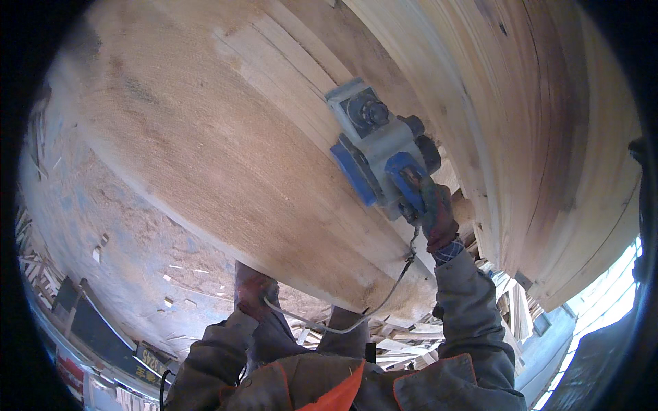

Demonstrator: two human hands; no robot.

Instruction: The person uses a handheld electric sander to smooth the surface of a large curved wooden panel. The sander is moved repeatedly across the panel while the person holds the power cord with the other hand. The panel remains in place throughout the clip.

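An electric planer [384, 147] with a grey body, a dark front knob and blue parts rests on a broad wooden slab [205, 137]. My right hand [439, 212], in a stained glove, is wrapped round its blue rear handle. From the back of the planer a pale cord [384, 301] loops down and across to my left side. There my left hand [255, 291], gloved in dark red, is closed by my leg, with the cord running into it. Its fingers are partly hidden. Coarse sawdust covers much of the slab, and a smoother bare strip shows beside the planer.
Another thick, smooth wooden slab [534, 123] with cracks stands close on the right. Shavings and small offcuts [169, 301] litter the floor at left. Piled wood strips [404, 342] lie beyond the slab's near edge, by my legs. Dark boards [96, 329] sit at lower left.
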